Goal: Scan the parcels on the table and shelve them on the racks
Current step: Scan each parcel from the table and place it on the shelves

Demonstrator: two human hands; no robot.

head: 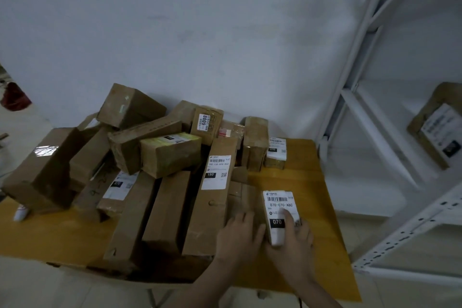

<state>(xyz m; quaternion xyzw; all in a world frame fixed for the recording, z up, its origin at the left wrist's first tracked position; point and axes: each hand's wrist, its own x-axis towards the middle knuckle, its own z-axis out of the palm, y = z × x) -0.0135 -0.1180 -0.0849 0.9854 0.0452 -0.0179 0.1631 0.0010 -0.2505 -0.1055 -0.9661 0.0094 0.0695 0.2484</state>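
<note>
A small parcel [280,215], label "070" up, is gripped at the near right of the desk [312,182] by the right hand [292,242], thumb on the label. The left hand [240,235] is laid against its left side, fingers relaxed. Other parcels [150,157] are heaped to the left. One box [437,125] is seen on the rack [375,107].
</note>
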